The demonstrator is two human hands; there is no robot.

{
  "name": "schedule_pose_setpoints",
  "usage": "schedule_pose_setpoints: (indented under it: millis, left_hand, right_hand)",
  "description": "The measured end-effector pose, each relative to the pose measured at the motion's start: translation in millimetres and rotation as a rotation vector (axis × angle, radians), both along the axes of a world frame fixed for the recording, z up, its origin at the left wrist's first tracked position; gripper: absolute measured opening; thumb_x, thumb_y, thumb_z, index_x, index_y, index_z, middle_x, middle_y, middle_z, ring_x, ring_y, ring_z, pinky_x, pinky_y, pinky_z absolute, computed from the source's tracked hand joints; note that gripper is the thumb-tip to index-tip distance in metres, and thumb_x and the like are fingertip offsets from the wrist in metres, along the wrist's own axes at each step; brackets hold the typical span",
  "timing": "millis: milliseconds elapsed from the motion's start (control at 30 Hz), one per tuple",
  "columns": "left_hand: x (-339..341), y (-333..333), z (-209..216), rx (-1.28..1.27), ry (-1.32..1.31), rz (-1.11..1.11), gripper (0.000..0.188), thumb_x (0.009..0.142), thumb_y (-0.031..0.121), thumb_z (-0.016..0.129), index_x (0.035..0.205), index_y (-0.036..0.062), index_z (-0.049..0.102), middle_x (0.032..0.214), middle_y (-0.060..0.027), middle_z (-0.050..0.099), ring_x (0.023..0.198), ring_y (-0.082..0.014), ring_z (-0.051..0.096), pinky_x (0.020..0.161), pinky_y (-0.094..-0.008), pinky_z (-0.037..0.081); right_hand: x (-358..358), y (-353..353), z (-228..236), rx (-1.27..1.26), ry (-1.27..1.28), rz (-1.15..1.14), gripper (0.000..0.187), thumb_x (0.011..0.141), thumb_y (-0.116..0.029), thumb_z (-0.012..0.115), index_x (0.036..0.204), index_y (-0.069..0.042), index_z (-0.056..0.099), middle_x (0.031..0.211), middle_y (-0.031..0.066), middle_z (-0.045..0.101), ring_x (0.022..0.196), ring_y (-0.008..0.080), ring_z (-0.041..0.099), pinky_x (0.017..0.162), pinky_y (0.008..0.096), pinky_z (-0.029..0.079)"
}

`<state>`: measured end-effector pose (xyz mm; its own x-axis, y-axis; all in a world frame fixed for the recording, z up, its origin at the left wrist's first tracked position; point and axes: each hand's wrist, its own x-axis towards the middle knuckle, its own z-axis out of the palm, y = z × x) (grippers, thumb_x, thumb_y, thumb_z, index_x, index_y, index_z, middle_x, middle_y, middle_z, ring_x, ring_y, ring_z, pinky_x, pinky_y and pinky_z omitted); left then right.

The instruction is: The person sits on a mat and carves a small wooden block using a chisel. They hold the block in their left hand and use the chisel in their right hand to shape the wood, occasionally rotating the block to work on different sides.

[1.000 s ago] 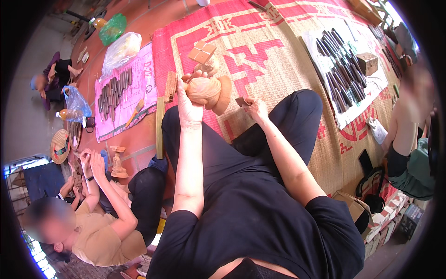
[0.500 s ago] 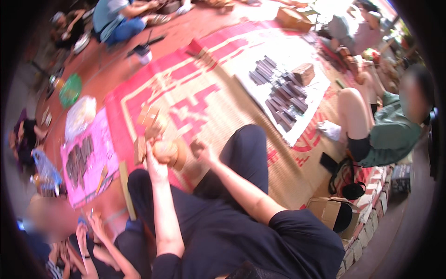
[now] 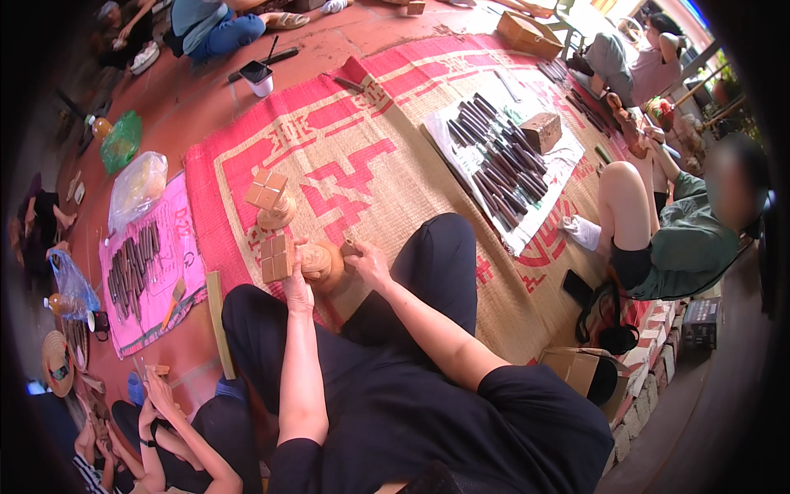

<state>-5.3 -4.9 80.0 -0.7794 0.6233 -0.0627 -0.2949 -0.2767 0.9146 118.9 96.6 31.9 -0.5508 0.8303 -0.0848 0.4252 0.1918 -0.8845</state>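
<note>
My left hand (image 3: 298,284) is closed round a pale carved wooden figure (image 3: 323,263) with a square block base, held tilted above my lap. The base faces left and the rounded carved end faces right. Close to that rounded end, my right hand (image 3: 370,263) pinches a small flat brown piece (image 3: 350,246); its exact kind is unclear. Whether this piece touches the carving cannot be told. Just beyond, a second carved wooden figure (image 3: 277,212) with a similar block base rests on the red and straw-coloured mat (image 3: 350,177).
Rows of dark-handled tools (image 3: 498,160) and a wooden block (image 3: 541,132) lie on a white sheet to the right. Metal tools (image 3: 136,267) cover a pink cloth at left. A person in green (image 3: 687,230) sits at right; others work at lower left and far side.
The carving in my left hand has shifted right and turned a little. My right hand has come up close to it. The view has steadied from blur.
</note>
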Motion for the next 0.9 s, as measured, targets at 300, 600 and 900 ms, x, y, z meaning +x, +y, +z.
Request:
schedule_pose_setpoints:
  millis: [300,600,900]
  left_hand:
    - [-20.3,-11.4,-27.7,-0.074,-0.163,0.112,0.025,0.084,0.022,0.061,0.103,0.0073,0.055,0.099,-0.0037,0.058,0.097,-0.0132,0.054,0.085,-0.0289,0.043]
    - [-17.0,-23.5,-20.6,-0.234,-0.216,0.117,0.031,0.081,0.029,0.065,0.103,0.0077,0.057,0.096,-0.0009,0.058,0.088,-0.0091,0.055,0.072,-0.0249,0.045]
    - [1.9,-21.2,-16.4,-0.137,-0.072,0.088,0.025,0.084,0.025,0.062,0.102,0.0084,0.057,0.099,-0.0002,0.058,0.092,-0.0096,0.054,0.08,-0.0267,0.044]
  right_hand:
    - [-10.8,-6.4,-21.9,-0.578,0.359,0.254,0.023,0.076,-0.008,0.057,0.098,0.001,0.057,0.079,0.0034,0.059,0.072,0.0109,0.055,0.066,0.0243,0.044]
    - [-4.9,2.8,12.6,-0.464,0.411,-0.099,0.011,0.076,-0.007,0.057,0.083,0.001,0.057,0.072,0.0039,0.058,0.063,0.01,0.054,0.055,0.0258,0.044]
    - [-16.6,-24.1,13.3,0.215,0.076,0.117,0.014,0.073,-0.007,0.058,0.086,-0.001,0.057,0.071,0.0113,0.056,0.065,0.0231,0.056,0.059,0.0304,0.043]
